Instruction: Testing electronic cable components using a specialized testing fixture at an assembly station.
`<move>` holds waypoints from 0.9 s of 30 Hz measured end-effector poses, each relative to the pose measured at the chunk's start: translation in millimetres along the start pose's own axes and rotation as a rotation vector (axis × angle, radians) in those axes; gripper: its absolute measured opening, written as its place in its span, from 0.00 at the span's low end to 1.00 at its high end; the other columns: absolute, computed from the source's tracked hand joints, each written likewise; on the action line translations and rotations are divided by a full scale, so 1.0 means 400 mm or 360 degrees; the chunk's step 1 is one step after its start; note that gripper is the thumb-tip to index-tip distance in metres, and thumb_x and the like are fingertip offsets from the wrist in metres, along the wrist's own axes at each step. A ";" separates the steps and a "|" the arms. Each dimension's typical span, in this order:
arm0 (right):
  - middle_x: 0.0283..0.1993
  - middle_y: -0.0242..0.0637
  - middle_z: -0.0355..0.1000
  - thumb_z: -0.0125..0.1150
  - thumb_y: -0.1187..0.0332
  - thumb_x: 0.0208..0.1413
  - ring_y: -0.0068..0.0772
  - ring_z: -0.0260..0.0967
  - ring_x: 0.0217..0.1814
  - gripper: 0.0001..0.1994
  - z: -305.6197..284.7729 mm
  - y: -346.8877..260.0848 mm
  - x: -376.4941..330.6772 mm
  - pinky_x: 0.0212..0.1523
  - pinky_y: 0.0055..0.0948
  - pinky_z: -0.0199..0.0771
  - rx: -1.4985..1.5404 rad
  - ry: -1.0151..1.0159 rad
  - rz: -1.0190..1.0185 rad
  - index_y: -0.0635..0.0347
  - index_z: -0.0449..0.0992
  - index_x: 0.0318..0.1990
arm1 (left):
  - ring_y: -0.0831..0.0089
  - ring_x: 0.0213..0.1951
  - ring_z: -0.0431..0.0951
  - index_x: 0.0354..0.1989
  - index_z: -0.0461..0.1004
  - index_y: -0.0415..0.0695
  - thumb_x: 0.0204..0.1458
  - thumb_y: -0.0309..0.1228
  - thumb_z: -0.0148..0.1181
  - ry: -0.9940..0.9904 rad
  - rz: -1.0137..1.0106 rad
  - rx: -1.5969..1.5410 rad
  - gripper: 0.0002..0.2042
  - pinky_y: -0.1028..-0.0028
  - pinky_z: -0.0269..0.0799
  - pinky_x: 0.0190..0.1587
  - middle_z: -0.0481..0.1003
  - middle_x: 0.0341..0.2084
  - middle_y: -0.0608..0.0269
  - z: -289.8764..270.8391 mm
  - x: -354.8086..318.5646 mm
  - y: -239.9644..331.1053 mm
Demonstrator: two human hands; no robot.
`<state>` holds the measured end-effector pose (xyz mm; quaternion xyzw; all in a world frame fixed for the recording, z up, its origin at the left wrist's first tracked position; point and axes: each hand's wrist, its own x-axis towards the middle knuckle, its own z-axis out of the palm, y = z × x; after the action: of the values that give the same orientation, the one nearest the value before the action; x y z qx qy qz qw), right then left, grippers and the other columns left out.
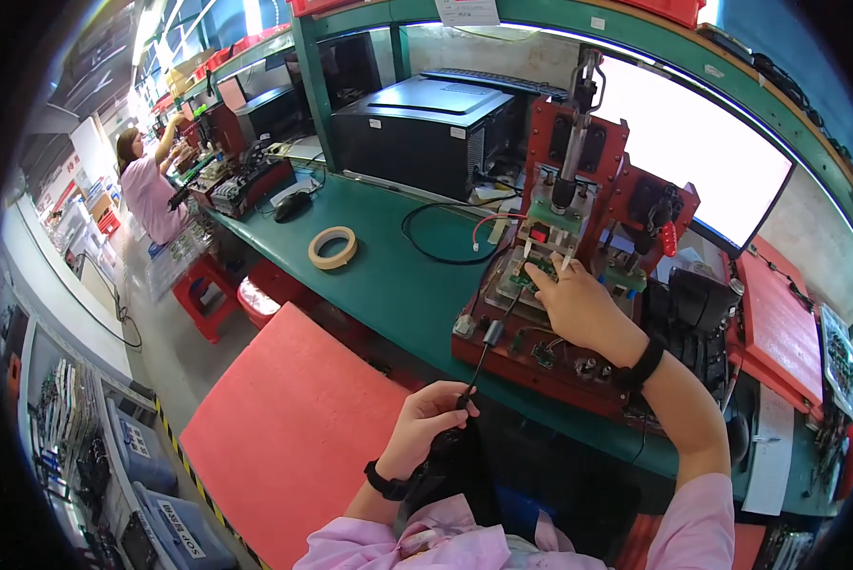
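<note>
My left hand (426, 418) is closed around a thin black cable with a grey cylindrical end (493, 332), held in front of the red test fixture (502, 356). My right hand (583, 302) reaches onto the fixture's bed. Its thumb and a finger are at a small green circuit board (531, 275), partly hidden by the hand. Above the board stands the fixture's toggle clamp with a metal plunger (571, 157). A red-and-white wire (491, 228) runs to the fixture just left of my right hand.
On the green bench (398, 294) lie a tape roll (332, 248) and a black mouse (293, 206). A black computer case (426, 123) stands behind, with a lit monitor (697, 142) at right. Pink foam sheets (293, 418) are near my left arm. Another person (151, 195) works farther left.
</note>
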<state>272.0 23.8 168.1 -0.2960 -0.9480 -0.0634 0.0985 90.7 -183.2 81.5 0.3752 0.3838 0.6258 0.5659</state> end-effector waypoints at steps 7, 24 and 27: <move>0.56 0.66 0.59 0.50 0.71 0.55 0.61 0.61 0.55 0.23 -0.032 -0.001 0.009 0.56 0.44 0.62 0.0217 -0.0084 0.0020 0.60 0.61 0.60 | 0.75 0.38 0.75 0.45 0.72 0.39 0.48 0.20 0.57 0.0006 -0.0007 -0.0070 0.14 0.78 0.69 0.40 0.76 0.34 0.61 0.006 0.008 -0.001; 0.58 0.65 0.58 0.49 0.69 0.57 0.62 0.61 0.56 0.22 -0.068 -0.027 0.004 0.56 0.45 0.62 0.0152 -0.0187 0.0093 0.59 0.62 0.60 | 0.76 0.38 0.75 0.46 0.72 0.39 0.49 0.19 0.55 -0.0106 -0.0002 -0.0124 0.14 0.78 0.70 0.40 0.76 0.34 0.62 -0.003 -0.006 -0.014; 0.57 0.64 0.60 0.49 0.68 0.57 0.61 0.62 0.55 0.21 -0.071 -0.030 0.010 0.55 0.44 0.63 0.0192 -0.0230 0.0154 0.59 0.63 0.59 | 0.76 0.38 0.75 0.45 0.72 0.39 0.49 0.19 0.55 -0.0106 -0.0055 -0.0122 0.14 0.78 0.69 0.39 0.76 0.34 0.62 0.006 -0.014 -0.012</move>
<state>266.2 11.2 196.1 -0.3387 -0.9393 0.0202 0.0504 95.1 -188.2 78.0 0.3672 0.3468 0.6173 0.6032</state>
